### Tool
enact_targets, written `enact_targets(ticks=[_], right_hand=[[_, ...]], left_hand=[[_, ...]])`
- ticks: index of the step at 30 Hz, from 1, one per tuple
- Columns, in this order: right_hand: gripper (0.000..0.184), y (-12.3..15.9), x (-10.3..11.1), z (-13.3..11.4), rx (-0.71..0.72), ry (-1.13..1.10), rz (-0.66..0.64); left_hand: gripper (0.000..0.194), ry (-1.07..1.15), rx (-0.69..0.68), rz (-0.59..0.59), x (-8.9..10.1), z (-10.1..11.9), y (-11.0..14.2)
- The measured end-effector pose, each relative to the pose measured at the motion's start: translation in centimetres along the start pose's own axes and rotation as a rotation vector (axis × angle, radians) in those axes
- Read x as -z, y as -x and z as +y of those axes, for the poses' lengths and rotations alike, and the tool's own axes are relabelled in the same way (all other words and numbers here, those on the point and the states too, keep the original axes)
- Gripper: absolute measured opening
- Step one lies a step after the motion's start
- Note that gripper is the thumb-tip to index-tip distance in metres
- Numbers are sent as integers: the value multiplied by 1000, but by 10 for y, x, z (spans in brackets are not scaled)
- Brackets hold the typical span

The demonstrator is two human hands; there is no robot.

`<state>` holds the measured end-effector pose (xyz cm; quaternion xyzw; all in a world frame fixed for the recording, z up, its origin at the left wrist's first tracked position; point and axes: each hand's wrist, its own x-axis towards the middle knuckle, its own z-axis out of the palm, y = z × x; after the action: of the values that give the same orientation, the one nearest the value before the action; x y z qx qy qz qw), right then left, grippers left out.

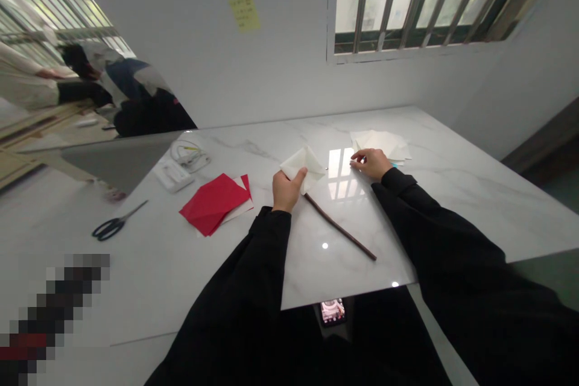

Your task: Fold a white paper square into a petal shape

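My left hand (286,190) is closed on a folded piece of cream paper (308,164), its thumb lying across the front. From the lower edge of that paper a thin dark brown stick (340,227) runs down to the right; whether the two are joined I cannot tell. My right hand (373,163) is at the near edge of a pile of cream paper sheets (384,140). Its fingers are bent together in a pinch, and what they hold, if anything, is too small to name. A bit of light blue shows beside the wrist.
Red paper sheets (216,202) lie left of my left hand, with black-handled scissors (118,221) farther left. Behind are a white box (172,175) and a clear bag with a cable (192,157). A lit phone (333,312) is below the table's front edge. People sit at far left.
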<state>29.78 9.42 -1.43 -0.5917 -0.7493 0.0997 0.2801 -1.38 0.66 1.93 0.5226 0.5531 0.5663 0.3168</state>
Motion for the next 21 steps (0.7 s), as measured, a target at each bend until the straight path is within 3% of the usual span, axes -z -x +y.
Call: enact_targets(ticks=[6, 21], right_hand=[[11, -1, -3, -5, -46, 5, 28], [10, -1, 5, -13, -119, -30, 66]], left_hand=[[40, -45, -3, 25, 0, -5, -3], [46, -27, 3, -18, 1, -8, -2]])
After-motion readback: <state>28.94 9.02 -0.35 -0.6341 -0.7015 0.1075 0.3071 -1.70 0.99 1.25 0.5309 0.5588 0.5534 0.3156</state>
